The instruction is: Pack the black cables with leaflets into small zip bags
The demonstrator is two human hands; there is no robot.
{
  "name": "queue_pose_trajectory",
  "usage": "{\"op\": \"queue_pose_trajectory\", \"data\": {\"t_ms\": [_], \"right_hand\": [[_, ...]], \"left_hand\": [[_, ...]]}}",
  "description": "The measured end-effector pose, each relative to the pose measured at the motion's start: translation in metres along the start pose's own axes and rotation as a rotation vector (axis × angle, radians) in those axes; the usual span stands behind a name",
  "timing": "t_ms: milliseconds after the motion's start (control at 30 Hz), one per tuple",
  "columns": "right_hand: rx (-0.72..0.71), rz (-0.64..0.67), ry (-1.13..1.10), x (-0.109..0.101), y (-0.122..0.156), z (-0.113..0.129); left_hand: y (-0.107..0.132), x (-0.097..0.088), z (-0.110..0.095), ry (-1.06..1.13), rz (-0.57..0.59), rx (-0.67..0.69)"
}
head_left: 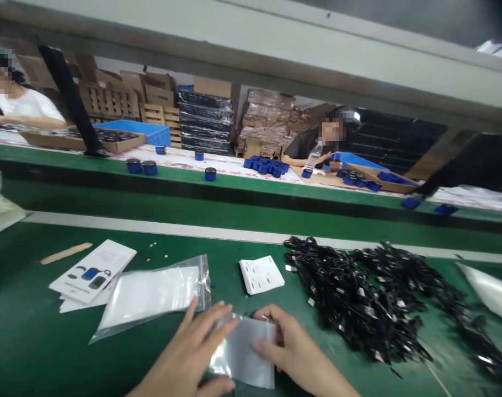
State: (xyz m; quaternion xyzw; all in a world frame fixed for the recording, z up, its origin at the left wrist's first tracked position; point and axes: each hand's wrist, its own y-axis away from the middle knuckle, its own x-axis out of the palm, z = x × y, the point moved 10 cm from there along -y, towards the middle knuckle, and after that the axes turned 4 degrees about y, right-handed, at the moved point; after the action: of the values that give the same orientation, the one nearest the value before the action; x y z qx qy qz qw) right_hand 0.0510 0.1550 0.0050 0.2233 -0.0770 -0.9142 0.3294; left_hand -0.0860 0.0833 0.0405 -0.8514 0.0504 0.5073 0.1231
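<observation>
A small clear plastic bag [253,353] lies low in the middle of the view, over the green table. My right hand [290,344] grips its right edge, the thumb on top and the fingers behind. At the bag's left side is my left hand [197,342], open, with fingers spread over the upper left corner. Whether anything is inside the bag I cannot tell. Just beyond the left hand rests a larger zip bag [151,295] with white content. A small stack of printed leaflets [262,274] sits beyond the right hand.
Bundled black cables [358,298] are heaped at right. Printed cards [91,273] and a wooden stick [67,253] lie at left. Blue-black round items [265,165] stand along the raised shelf. Two people sit across; an overhead beam [251,49] spans the top.
</observation>
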Motion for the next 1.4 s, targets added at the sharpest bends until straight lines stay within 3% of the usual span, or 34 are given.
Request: {"op": "queue_pose_trajectory", "data": {"t_ms": [67,167,267,367,433,500,733,867,967,1133,1400], "right_hand": [[-0.052,-0.078,0.027,-0.013,0.004,-0.003],[-0.068,-0.169,0.137,-0.032,0.012,-0.007],[-0.107,-0.275,0.304,-0.048,0.024,-0.004],[-0.169,-0.297,0.360,-0.046,0.033,-0.002],[-0.205,-0.295,0.354,-0.042,0.037,-0.002],[-0.237,-0.321,0.368,-0.040,0.041,-0.002],[-0.364,-0.381,0.456,-0.035,0.054,-0.004],[-0.266,-0.408,0.496,-0.036,0.055,-0.012],[-0.176,-0.336,0.536,-0.031,0.050,-0.013],[-0.166,-0.199,0.383,-0.018,0.043,-0.002],[-0.134,-0.195,0.243,-0.016,0.032,0.009]], "left_hand": [[0.002,0.031,-0.031,-0.090,0.063,0.246],[0.006,0.049,-0.040,-0.215,0.054,0.346],[0.004,0.037,-0.039,-0.243,-0.006,0.234],[-0.006,0.025,-0.030,-0.081,-0.036,-0.102],[-0.012,0.030,-0.030,0.038,-0.004,-0.271],[-0.020,0.038,-0.033,0.083,0.047,-0.345],[-0.029,0.039,-0.030,-0.039,0.045,-0.364],[-0.026,0.036,-0.028,-0.023,0.020,-0.389],[-0.025,0.034,-0.029,-0.008,-0.017,-0.392],[-0.021,0.033,-0.031,0.041,-0.101,-0.322],[-0.008,0.022,-0.029,0.225,-0.241,-0.314]]}}
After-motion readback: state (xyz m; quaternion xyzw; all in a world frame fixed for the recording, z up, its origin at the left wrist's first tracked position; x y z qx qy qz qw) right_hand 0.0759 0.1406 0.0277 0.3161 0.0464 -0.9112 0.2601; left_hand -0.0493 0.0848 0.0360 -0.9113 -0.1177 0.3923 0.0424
